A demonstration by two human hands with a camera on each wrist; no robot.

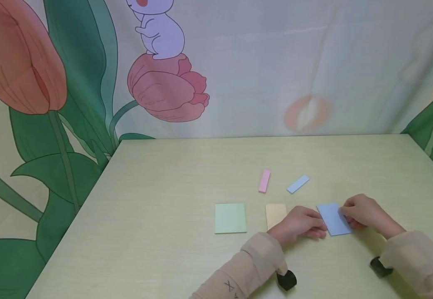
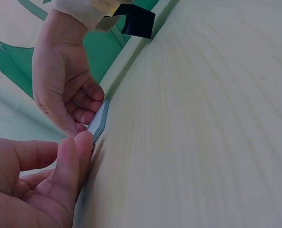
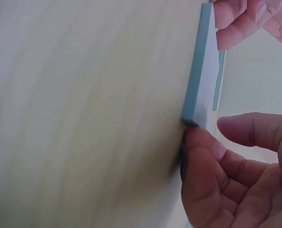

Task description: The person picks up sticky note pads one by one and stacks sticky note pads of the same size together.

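A blue sticky-note pad (image 1: 332, 218) lies flat on the table between the two hands, its thick edge plain in the right wrist view. My left hand (image 1: 302, 224) is at the pad's left side, fingertips right at the edge. On the opposite side is my right hand (image 1: 360, 211). In the right wrist view, its fingers (image 3: 202, 142) are bent low at the pad's near corner, while the thumb (image 3: 250, 128) is raised apart from them. Partly hidden behind the left hand lies a pale yellow pad (image 1: 275, 214).
Left of the yellow pad lies a square light green pad (image 1: 230, 218). Farther back are a narrow pink strip pad (image 1: 264, 181) and a narrow light blue one (image 1: 297, 184). A printed curtain (image 1: 253, 74) hangs behind the table (image 1: 145, 232).
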